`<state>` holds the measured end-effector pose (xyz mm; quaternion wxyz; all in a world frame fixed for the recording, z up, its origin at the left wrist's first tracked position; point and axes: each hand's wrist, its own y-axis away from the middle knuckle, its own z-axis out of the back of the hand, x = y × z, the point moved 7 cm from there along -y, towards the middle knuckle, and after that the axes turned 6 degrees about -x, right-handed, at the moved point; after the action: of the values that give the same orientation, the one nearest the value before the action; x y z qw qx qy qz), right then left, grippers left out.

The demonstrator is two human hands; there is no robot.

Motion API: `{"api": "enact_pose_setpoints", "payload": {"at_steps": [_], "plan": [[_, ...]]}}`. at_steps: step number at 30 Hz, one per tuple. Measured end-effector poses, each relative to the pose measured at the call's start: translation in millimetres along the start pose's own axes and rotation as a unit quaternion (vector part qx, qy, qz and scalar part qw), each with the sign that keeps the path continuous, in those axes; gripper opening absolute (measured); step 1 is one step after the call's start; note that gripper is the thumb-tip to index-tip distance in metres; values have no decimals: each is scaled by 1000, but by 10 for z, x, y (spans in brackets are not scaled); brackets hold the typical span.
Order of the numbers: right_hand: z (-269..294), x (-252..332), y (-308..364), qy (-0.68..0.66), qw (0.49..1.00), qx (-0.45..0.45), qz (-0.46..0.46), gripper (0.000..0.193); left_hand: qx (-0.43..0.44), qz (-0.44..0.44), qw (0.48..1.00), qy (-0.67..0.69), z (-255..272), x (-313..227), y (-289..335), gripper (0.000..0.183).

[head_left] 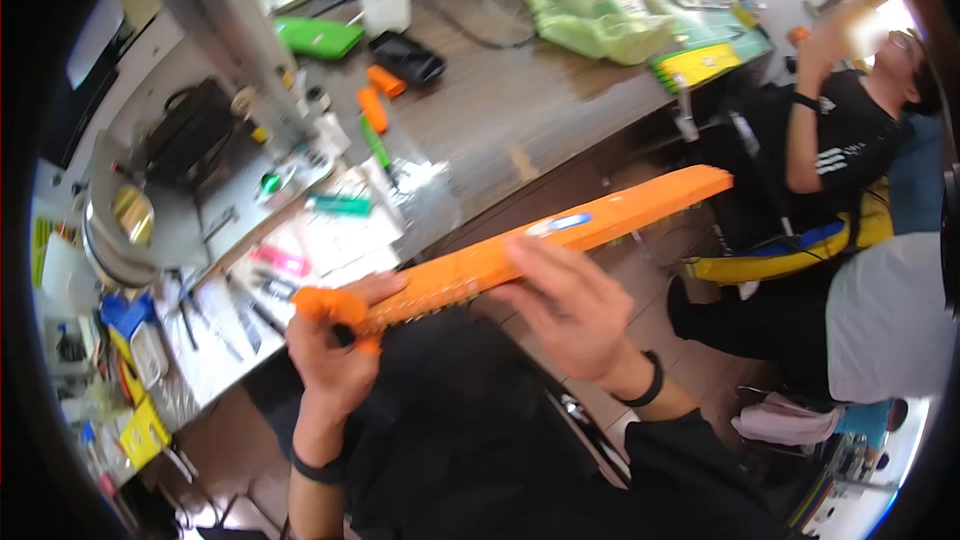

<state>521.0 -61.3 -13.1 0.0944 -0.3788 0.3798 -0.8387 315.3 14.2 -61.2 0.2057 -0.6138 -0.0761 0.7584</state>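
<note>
A long, flat orange piece [640, 200] slants up to the right in front of my body. It has an orange loop at its left end and a rough, knobbly lower edge; I cannot tell what kind of tool it is. My left hand [335, 360] is closed round the loop end, thumb along the top. Farther along, my right hand [575, 315] grips the same piece, with fingers on its face and the thumb near its lower edge. A small white and blue strip [562, 224] shows on the orange face by my right fingertips.
A wooden table [590, 110] ahead bears a green plastic bag [590, 5], a black case [407, 58], orange cylinders [373, 108] and a green box [318, 37]. Tools and papers clutter the left bench [215, 335]. A seated person [840, 130] is at the right.
</note>
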Motion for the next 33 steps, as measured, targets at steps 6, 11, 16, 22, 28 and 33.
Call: {"api": "enact_pose_setpoints", "payload": {"at_steps": [6,11,16,22,28,33], "plan": [[-101,63,4,-46,997,49,49,45,-38,22,999,-9,267,197,236,42],[10,131,-22,4,998,34,58,46,-25,3,1000,3,181,235,187,41],[4,97,22,12,997,25,71,45,8,-12,1000,24,43,-114,85,31],[4,107,42,-1,997,26,68,47,-6,-34,998,-47,135,68,184,35],[-17,110,60,-17,996,19,84,50,6,-37,999,-33,155,30,162,34],[-11,80,49,-27,997,29,71,49,-4,-64,996,-61,156,-51,154,34]]}}
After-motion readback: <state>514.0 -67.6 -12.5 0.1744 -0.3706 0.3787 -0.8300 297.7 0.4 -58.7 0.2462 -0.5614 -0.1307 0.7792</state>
